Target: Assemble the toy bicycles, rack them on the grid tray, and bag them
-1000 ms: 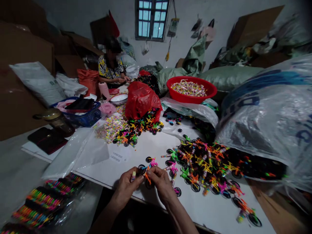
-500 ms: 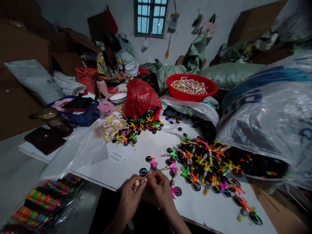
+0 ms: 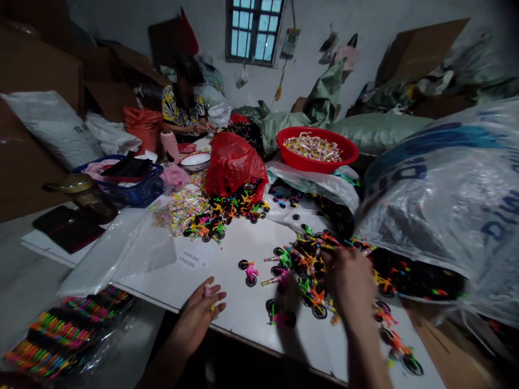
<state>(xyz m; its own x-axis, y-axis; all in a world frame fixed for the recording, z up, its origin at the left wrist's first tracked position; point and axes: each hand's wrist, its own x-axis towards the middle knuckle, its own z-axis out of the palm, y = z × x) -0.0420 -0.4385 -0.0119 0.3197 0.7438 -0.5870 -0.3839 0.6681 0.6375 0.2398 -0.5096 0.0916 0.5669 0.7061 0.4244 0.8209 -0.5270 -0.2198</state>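
My left hand (image 3: 199, 312) is over the table's front edge, fingers loosely spread. A small pink-and-yellow piece (image 3: 208, 292) shows between the fingers, too small to name for sure. My right hand (image 3: 349, 273) reaches into the pile of small plastic toy bicycles (image 3: 310, 265); its fingertips are blurred and partly hidden. The bicycles have bright frames and black wheels, with slim candy-filled tubes (image 3: 271, 281) among them. Between my hands lie a pink toy bicycle (image 3: 251, 272) and a green-and-pink one (image 3: 273, 312).
A red bag (image 3: 235, 162) spills more bicycles beside loose pastel tubes (image 3: 182, 210). A red basin (image 3: 318, 167) stands behind, with a large plastic sack (image 3: 441, 200) at right. Packed bundles (image 3: 60, 329) lie below left. Another person (image 3: 182, 111) works across the table.
My hands have come apart. The right moved right, onto the bicycle pile; the left drew back leftward and its fingers spread. A green-and-pink bicycle now lies near the front edge.
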